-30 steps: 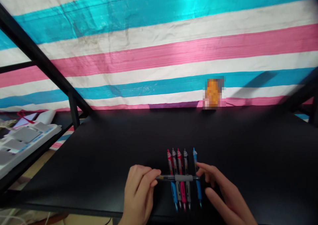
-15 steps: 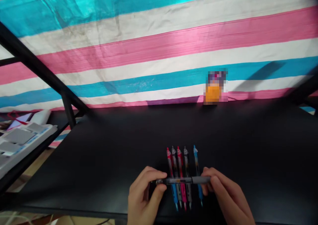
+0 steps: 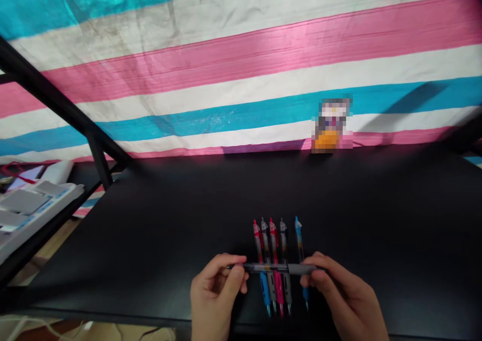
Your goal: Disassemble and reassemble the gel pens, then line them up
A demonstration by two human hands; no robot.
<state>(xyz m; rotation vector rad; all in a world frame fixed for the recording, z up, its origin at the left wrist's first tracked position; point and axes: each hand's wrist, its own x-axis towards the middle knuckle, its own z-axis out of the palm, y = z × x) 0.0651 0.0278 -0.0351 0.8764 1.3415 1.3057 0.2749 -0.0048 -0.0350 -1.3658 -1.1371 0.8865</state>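
Note:
I hold a grey pen (image 3: 276, 268) crosswise just above a row of pens. My left hand (image 3: 214, 296) pinches its left end with thumb and fingers. Around the grey grip end on the right, my right hand (image 3: 342, 298) is closed. Beneath it several pens (image 3: 276, 280) lie side by side on the black table (image 3: 169, 220), pointing away from me, with red, blue, pink and grey grips. A blue pen (image 3: 301, 260) lies slightly apart at the right of the row.
A striped pink, blue and white cloth (image 3: 226, 70) hangs behind the table. A blurred orange object (image 3: 331, 127) stands at the table's back edge. A black metal frame (image 3: 75, 120) rises at the left, beside a white tray of flat grey pieces (image 3: 30, 205).
Both hands have closed onto the ends of the grey pen; the right hand, open a second ago, now grips it. The pen has shifted slightly right. The view tilted down a little.

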